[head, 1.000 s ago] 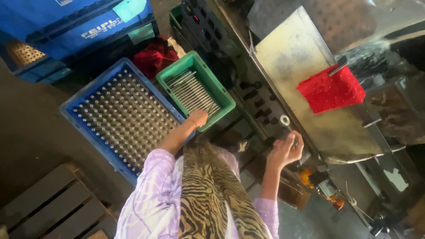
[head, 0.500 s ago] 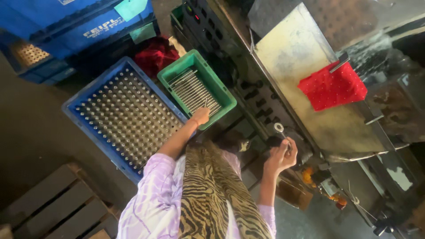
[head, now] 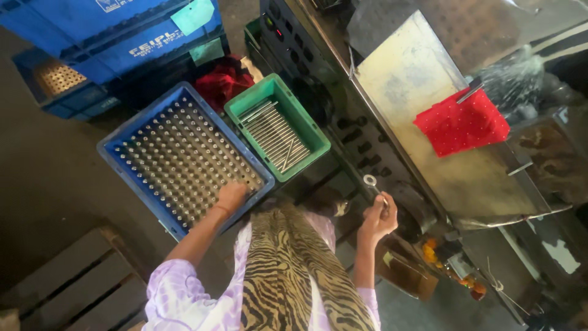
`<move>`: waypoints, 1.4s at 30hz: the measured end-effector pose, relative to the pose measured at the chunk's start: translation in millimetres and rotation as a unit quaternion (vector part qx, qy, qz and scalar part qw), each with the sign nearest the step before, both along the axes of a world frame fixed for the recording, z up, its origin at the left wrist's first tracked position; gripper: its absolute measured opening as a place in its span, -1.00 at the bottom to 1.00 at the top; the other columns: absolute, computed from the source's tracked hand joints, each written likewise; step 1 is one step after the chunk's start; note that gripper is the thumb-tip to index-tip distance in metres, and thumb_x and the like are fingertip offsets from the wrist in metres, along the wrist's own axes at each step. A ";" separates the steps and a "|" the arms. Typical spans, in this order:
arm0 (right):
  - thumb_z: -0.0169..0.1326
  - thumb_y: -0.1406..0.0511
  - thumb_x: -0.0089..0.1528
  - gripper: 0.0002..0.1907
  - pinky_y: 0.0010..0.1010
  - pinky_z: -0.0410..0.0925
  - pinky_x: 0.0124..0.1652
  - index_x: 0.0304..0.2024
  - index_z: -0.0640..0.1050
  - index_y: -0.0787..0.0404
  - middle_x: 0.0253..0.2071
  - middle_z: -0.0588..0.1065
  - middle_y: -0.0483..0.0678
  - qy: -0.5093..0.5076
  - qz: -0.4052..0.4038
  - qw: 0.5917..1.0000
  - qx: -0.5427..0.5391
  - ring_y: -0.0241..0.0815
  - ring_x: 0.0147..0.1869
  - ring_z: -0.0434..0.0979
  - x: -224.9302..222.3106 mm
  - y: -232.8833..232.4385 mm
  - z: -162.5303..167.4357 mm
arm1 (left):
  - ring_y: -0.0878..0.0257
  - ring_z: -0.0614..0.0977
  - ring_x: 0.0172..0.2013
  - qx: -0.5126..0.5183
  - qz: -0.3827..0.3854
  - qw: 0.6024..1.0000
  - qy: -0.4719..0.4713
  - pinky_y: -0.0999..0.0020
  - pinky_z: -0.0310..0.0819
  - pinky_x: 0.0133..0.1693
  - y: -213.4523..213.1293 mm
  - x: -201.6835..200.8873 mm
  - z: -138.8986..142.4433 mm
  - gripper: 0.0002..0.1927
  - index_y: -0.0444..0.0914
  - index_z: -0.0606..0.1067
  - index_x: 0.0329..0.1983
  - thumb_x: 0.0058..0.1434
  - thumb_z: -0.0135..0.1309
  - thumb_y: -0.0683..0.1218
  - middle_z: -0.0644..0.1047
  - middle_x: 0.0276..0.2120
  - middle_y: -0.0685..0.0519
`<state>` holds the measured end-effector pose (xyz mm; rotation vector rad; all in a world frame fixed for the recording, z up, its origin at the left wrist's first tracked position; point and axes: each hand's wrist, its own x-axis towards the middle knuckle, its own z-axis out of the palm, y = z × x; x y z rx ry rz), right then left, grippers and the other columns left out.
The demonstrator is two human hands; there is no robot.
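The left hand [head: 231,196] has shifted from the near edge of the green tray [head: 306,125] down to the blue crate [head: 116,156], where it now rests, fingers curled, on the upright metal pins [head: 177,162] near the crate's near right corner; whether it grips one cannot be told. So the work has moved from the loose rods [head: 275,132] lying in the green tray to the packed crate. The right hand [head: 378,216] has dropped a little and is closed around the shaft of a ring-headed rod [head: 371,182], ring end up, held in the air just in front of the machine's dark control panel [head: 343,116]. Farther right, a red cloth [head: 460,122] lies on the metal worktop [head: 416,79]. Stacked blue crates [head: 128,37] stand far left, a wooden pallet [head: 67,288] near left. The tiger-striped scarf [head: 294,270] hangs between the arms, hiding what is below.
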<state>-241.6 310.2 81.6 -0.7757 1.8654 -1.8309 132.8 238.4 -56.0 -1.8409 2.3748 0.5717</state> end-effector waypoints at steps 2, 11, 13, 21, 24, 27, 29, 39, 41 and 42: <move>0.17 0.31 0.35 -0.74 -0.59 0.14 -0.52 0.01 0.56 0.36 -0.42 0.42 -0.19 -0.010 0.003 1.000 -0.004 -0.46 -0.51 0.28 1.0 -1.8 -2.0 | -0.09 0.70 -0.33 -0.004 0.003 1.000 -0.001 0.01 0.61 -0.34 -6.6 -4.4 -1.2 -0.82 -0.20 0.62 -0.43 0.16 0.02 -0.12 0.64 -0.40 -0.15; 0.15 0.31 0.38 -0.73 -0.60 0.21 -0.46 0.04 0.55 0.38 -0.40 0.45 -0.19 0.034 0.061 0.998 -0.012 -0.45 -0.46 0.33 13.6 -2.2 1.2 | -0.01 0.72 -0.36 -0.013 -0.071 0.997 -0.029 0.08 0.58 -0.36 -5.9 9.7 2.9 -0.82 -0.15 0.64 -0.44 0.18 0.05 -0.06 0.65 -0.41 -0.10; 0.15 0.32 0.36 -0.74 -0.60 0.24 -0.47 0.02 0.55 0.39 -0.37 0.49 -0.19 0.031 0.056 0.998 -0.011 -0.45 -0.47 0.36 17.4 -3.0 1.1 | 0.00 0.72 -0.35 -0.033 -0.093 0.995 -0.026 0.09 0.58 -0.36 -6.5 6.7 0.2 -0.82 -0.14 0.64 -0.45 0.18 0.05 -0.07 0.65 -0.41 -0.09; 0.16 0.34 0.36 -0.77 -0.62 0.16 -0.47 0.02 0.57 0.37 -0.42 0.44 -0.20 0.015 0.087 0.996 -0.006 -0.48 -0.46 0.29 24.4 -4.5 -4.3 | -0.01 0.70 -0.32 0.010 -0.024 0.999 -0.048 0.09 0.58 -0.29 -10.2 12.8 36.0 -0.81 -0.14 0.66 -0.38 0.22 0.05 -0.05 0.63 -0.38 -0.09; 0.17 0.34 0.35 -0.77 -0.62 0.15 -0.45 0.01 0.58 0.36 -0.39 0.44 -0.23 0.016 0.101 0.995 -0.008 -0.49 -0.43 0.29 29.2 -7.6 0.0 | -0.06 0.65 -0.37 -0.065 0.032 0.978 0.196 0.04 0.51 -0.32 -20.2 33.3 71.9 -0.76 -0.22 0.65 -0.27 0.18 0.10 0.01 0.63 -0.43 -0.15; 0.17 0.32 0.34 -0.77 -0.61 0.12 -0.50 -0.01 0.59 0.34 -0.47 0.40 -0.24 0.008 0.136 0.990 0.025 -0.49 -0.48 0.27 39.0 -16.6 9.1 | 0.24 0.59 -0.41 0.026 0.160 0.846 0.508 0.32 0.48 -0.38 -39.5 6.4 94.1 -0.68 -0.26 0.56 -0.07 0.44 -0.04 0.06 0.55 -0.38 0.09; 0.16 0.30 0.34 -0.76 -0.61 0.10 -0.53 0.00 0.59 0.33 -0.52 0.37 -0.24 -0.006 0.162 0.986 0.033 -0.49 -0.51 0.26 48.5 -26.7 15.9 | 0.38 0.46 -0.50 0.080 0.187 0.712 0.672 0.46 0.34 -0.49 -44.6 -41.9 102.4 -0.66 -0.25 0.51 0.11 0.52 -0.08 0.06 0.43 -0.44 0.18; 0.07 0.27 0.41 -0.76 -0.59 0.09 -0.53 0.02 0.56 0.32 -0.51 0.35 -0.27 -0.095 0.162 0.980 -0.060 -0.50 -0.53 0.21 65.9 -46.9 49.7 | 0.47 0.39 -0.45 0.149 0.001 0.662 0.735 0.59 0.30 -0.42 -42.0 -175.6 160.8 -0.54 -0.16 0.26 0.40 0.45 -0.04 -0.18 0.41 -0.35 0.19; 0.05 0.27 0.41 -0.76 -0.57 0.12 -0.50 0.01 0.57 0.31 -0.49 0.37 -0.26 0.004 0.149 0.988 -0.040 -0.49 -0.50 0.25 63.9 -40.9 51.3 | 0.47 0.34 -0.59 0.304 0.054 0.547 0.778 0.61 0.17 -0.59 -39.6 -185.6 166.3 -0.56 -0.12 0.25 0.35 0.43 -0.01 -0.14 0.37 -0.48 0.18; 0.05 0.27 0.42 -0.77 -0.57 0.14 -0.50 0.01 0.56 0.30 -0.49 0.37 -0.27 0.036 0.147 0.988 -0.044 -0.49 -0.49 0.25 62.3 -38.4 50.0 | 0.45 0.37 -0.52 0.244 0.043 0.584 0.773 0.56 0.22 -0.52 -38.9 -190.6 168.5 -0.58 -0.16 0.28 0.33 0.43 0.03 -0.15 0.39 -0.42 0.16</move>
